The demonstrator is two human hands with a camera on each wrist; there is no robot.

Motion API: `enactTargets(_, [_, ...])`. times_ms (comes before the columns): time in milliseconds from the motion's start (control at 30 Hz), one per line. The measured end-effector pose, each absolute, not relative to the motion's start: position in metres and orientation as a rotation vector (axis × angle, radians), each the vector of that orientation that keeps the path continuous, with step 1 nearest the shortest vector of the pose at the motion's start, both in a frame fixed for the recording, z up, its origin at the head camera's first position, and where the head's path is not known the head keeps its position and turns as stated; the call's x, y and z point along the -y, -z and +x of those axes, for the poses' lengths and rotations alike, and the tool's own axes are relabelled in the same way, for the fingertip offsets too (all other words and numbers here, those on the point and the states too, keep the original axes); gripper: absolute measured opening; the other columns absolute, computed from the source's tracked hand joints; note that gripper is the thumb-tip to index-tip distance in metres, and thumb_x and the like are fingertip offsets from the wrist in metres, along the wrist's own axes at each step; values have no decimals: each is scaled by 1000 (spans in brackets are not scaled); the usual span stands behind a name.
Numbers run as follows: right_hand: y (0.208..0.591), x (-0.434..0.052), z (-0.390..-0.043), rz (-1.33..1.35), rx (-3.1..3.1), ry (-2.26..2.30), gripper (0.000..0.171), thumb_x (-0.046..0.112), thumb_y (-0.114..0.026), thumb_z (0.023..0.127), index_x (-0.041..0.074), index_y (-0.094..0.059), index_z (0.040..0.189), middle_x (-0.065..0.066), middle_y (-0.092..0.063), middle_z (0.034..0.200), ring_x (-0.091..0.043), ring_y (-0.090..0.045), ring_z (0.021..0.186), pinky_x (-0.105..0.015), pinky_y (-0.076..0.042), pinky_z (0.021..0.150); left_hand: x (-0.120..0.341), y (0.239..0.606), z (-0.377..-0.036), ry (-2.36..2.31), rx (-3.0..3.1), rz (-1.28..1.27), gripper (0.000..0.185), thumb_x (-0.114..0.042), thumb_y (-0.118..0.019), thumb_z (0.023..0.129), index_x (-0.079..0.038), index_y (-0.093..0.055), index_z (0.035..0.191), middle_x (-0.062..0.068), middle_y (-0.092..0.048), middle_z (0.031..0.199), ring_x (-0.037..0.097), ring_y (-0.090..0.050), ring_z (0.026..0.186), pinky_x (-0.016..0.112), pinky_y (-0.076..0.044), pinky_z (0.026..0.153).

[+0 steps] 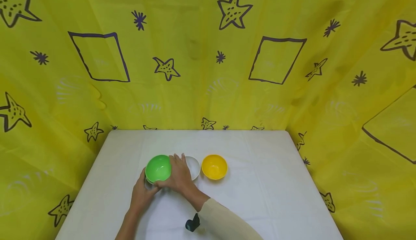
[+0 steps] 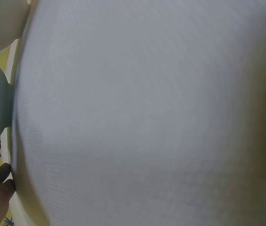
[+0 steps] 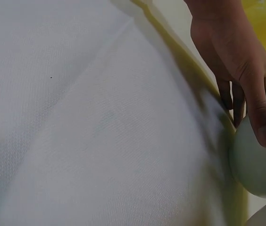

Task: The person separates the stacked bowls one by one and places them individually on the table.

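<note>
A green bowl sits over a pale bowl, of which little shows in the head view. My right hand grips the green bowl's right side, thumb near its front and fingers toward the back. At the lower left, my left hand holds the pale bowl, its thumb lying along the side in the right wrist view. Just right of the green bowl stands a white bowl, partly hidden by my right hand. A yellow bowl stands beside it, upright.
A white cloth covers the table. Yellow curtains with dark star drawings surround it at the back and sides. A small black object shows beside the right sleeve.
</note>
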State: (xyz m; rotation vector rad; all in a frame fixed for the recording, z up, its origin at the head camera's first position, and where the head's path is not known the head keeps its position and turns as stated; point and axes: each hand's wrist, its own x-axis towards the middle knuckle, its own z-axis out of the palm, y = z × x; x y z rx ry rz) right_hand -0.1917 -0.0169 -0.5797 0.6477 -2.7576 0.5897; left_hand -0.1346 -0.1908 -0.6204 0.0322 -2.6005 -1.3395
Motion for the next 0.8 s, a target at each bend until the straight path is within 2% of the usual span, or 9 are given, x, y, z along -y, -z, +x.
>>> enactTargets(300, [572, 8, -186, 585, 2694, -815, 99, 61, -92, 68, 5, -55, 141, -5, -67, 125, -21, -61, 122, -52, -31, 123, 190, 618, -134, 1351, 2636, 70, 93, -20, -87, 84, 4, -35, 158, 31, -47, 154, 51, -41, 144, 67, -34, 117])
enactTargets(433, [567, 3, -181, 567, 2703, -895, 98, 58, -92, 69, 6, -54, 142, -5, -66, 128, -20, -61, 122, -51, -31, 123, 190, 618, -132, 1336, 2617, 55, 92, -19, -89, 83, 3, -38, 156, 31, -49, 152, 52, -43, 142, 68, -35, 114])
enactTargets(633, [559, -8, -178, 499, 2694, -958, 100, 56, -94, 69, 3, -54, 144, -9, -64, 135, -27, -61, 125, -50, -32, 123, 189, 622, -133, 1320, 2574, 26, 94, -19, -93, 78, 1, -41, 155, 30, -55, 147, 52, -49, 136, 70, -40, 109])
enactTargets(800, [556, -19, -178, 450, 2685, -993, 99, 57, -93, 69, 4, -55, 144, -7, -65, 135, -26, -61, 124, -51, -32, 123, 189, 621, -134, 1308, 2560, 28, 94, -19, -94, 77, 1, -42, 153, 32, -56, 144, 54, -52, 133, 70, -42, 106])
